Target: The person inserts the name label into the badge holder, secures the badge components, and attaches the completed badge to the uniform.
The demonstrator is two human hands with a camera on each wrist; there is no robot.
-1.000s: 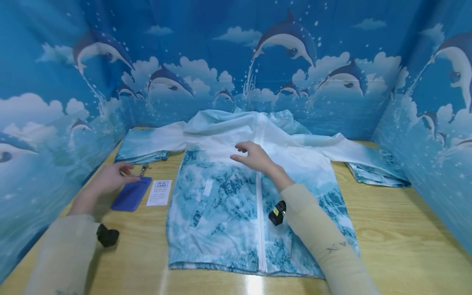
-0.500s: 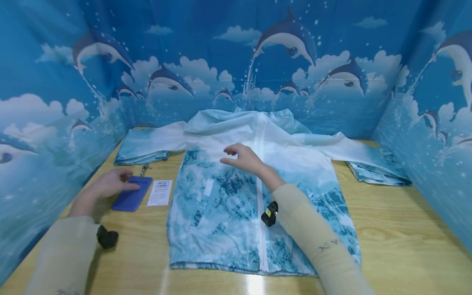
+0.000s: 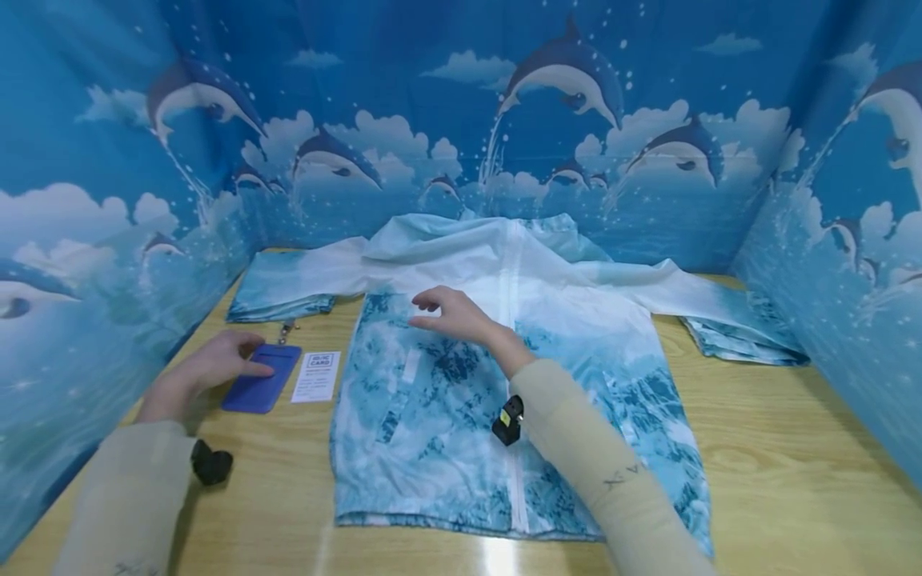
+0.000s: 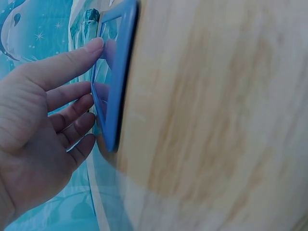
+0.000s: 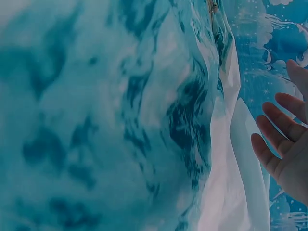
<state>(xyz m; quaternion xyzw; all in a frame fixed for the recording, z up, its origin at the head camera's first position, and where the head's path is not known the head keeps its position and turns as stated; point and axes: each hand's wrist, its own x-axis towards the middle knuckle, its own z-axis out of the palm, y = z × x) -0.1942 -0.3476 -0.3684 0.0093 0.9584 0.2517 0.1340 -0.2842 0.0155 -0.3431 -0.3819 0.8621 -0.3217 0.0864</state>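
Observation:
A blue-purple card holder lies flat on the table at the left, with a metal clip at its top. My left hand reaches over it. In the left wrist view, the thumb and fingertips meet or nearly meet the face of the holder; exact contact is hard to tell. A white printed card lies to the right of the holder. Above the left front of a blue-and-white zip jacket, my right hand hovers with loosely bent fingers and nothing in them.
The jacket's sleeves are spread outward, with their ends folded under. The wooden table is bounded at the back and sides by dolphin-print curtains. Both wrists carry small black cameras.
My right hand has moved left across the jacket. My left hand has drawn back from the clip, down onto the upper part of the card holder. Holder and card stay put.

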